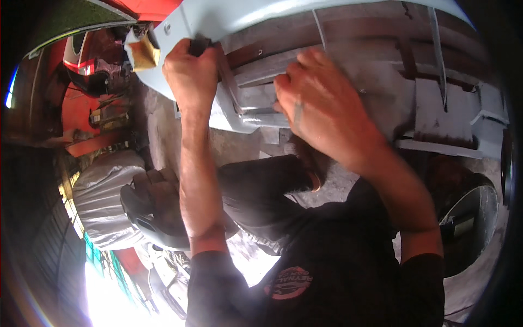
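Note:
A pale grey-white vehicle body panel [250,16] curves across the top of the head view, with a greyish, ribbed inner side. At its left part my left hand [188,71] is closed, and a small dark block-like piece [200,47] shows between thumb and fingers. My right hand [321,101] is farther right, over the ribbed inner side, its fingers curled in. Whatever those fingers hold, if anything, is hidden. Between the hands a strip-like grey edge [231,87] of the panel runs down to a pale lower corner [229,117].
A yellowish folded piece [144,53] sits at the panel's left end. Red vehicle parts [79,109] stand at far left, above a grey cover [106,196] and a dark-and-grey moulded part [152,212]. On the right lies a round dark container [468,229]. My bent leg [261,185] is below the panel.

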A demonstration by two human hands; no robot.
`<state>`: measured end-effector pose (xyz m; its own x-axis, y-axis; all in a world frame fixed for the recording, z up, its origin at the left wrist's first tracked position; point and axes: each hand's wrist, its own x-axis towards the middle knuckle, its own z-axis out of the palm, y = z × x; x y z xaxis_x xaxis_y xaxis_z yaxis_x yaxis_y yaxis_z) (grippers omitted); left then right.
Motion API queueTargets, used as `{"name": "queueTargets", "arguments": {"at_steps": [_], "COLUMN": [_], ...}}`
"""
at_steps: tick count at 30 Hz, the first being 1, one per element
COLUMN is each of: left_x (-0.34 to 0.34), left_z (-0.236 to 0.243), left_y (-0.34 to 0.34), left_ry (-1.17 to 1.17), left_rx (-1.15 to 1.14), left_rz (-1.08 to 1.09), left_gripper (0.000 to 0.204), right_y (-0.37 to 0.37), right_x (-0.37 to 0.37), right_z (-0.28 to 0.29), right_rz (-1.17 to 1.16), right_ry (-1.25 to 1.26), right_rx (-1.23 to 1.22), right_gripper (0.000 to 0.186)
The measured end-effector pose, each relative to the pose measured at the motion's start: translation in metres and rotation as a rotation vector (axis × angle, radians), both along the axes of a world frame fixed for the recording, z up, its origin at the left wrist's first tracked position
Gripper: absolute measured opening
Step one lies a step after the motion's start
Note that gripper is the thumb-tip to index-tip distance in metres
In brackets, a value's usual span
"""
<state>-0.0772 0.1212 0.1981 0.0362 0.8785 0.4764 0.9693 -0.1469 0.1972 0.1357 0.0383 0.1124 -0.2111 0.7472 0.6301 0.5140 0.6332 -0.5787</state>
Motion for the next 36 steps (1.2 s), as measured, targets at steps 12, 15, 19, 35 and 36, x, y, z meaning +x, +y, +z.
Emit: {"name": "queueTargets", "arguments": {"at_steps": [12,15,19,35,36], "left_x": [0.009,0.009,0.012,-0.05,-0.053], "left_z": [-0.05,-0.044,-0.023,-0.006,-0.007], "left_y": [-0.114,-0.105,-0.067,-0.086,-0.094], "left_ry": [-0.2,-0.125,0.01,-0.584,-0.581], "left_rx": [-0.051,-0.025,-0.02,0.197,0.169], "left_rz": [0.139,0.09,0.143,0.111,0.12], "left_gripper": [0.015,0.015,0.016,0.011,0.011], "right_y": [0.006,0.007,0.008,0.006,0.005], "right_x": [-0.006,-0.015,-0.011,-0.011,-0.013], "right_z": [0.002,-0.013,-0.004,-0.005,-0.005], "right_rz": [0.005,-0.069,-0.047,0.015,0.009], "right_ry": [-0.116,-0.005,-0.079,-0.183,-0.116], "right_rx": [-0.037,0.11,0.016,0.043,0.046], "right_gripper": [0.009,0.004,0.021,0.006,0.006]}}
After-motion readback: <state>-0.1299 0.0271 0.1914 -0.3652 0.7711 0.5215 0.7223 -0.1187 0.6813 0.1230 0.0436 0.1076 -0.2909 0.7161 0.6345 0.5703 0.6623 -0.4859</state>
